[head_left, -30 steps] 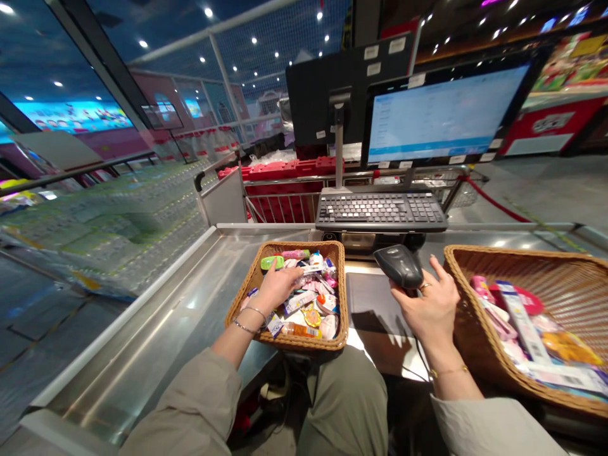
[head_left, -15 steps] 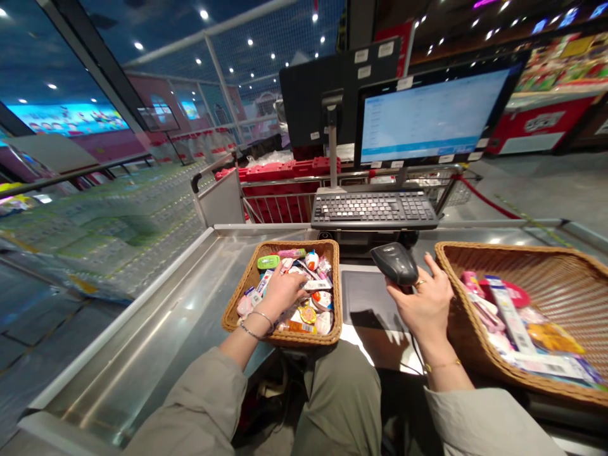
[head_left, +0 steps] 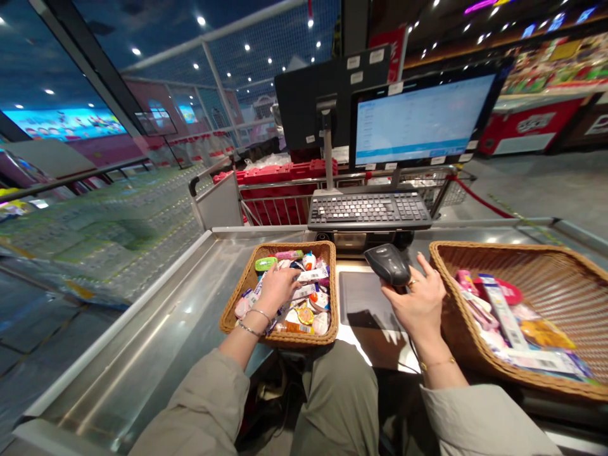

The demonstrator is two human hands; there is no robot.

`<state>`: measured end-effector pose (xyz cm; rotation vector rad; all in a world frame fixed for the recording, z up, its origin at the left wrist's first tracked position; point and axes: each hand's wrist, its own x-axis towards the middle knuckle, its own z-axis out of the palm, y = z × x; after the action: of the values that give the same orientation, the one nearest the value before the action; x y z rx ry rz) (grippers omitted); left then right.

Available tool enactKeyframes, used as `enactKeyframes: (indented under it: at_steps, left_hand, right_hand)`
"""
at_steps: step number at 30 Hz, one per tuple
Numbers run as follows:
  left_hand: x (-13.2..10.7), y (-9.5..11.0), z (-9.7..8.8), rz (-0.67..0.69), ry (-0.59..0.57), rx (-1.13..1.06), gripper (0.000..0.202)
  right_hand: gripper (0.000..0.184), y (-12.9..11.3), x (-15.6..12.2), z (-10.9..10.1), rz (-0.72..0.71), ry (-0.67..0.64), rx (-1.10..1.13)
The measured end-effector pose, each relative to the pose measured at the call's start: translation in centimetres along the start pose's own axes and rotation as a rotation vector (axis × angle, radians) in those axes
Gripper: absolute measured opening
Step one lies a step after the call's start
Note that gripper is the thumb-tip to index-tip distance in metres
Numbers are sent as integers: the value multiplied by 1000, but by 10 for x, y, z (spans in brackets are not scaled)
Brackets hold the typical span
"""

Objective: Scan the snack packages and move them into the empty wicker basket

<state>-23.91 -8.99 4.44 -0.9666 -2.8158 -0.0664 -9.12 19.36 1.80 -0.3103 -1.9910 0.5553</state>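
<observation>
My left hand (head_left: 280, 288) is inside a small wicker basket (head_left: 333, 297) full of small packaged sweets. Its fingers are closed on the end of a slim white packet (head_left: 312, 275) that carries a barcode. Around it lie a green pack (head_left: 266, 263), round egg-shaped sweets (head_left: 319, 301) in white and orange wrapping, and a yellow round piece (head_left: 304, 313). A black barcode scanner (head_left: 388, 263) is in my right hand (head_left: 420, 301), its head pointing left above a grey pad (head_left: 363, 294). Part of the grip is hidden by my fingers.
To the right stands a larger wicker basket (head_left: 560, 253) with several packets in it. A keyboard (head_left: 370, 209) and a lit monitor (head_left: 422, 120) are beyond the pad. The metal counter (head_left: 156, 323) extends left, bordered by a raised rim.
The slim white packet has shifted up slightly with my left hand, and another white packet shows below it. My right hand keeps the scanner over the pad. The view has moved a little.
</observation>
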Motion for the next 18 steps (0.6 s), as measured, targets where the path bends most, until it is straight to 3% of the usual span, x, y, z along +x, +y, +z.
enactKeyframes:
  at_steps: [8,18]
  left_hand:
    - [-1,-1,-6,35,286,31,31]
    - [18,22,-10,119,384,58,41]
  right_hand:
    - [17,-4,-2,2,-104,-67,0]
    - [16,-18,-3,-1,-219,-126,-32]
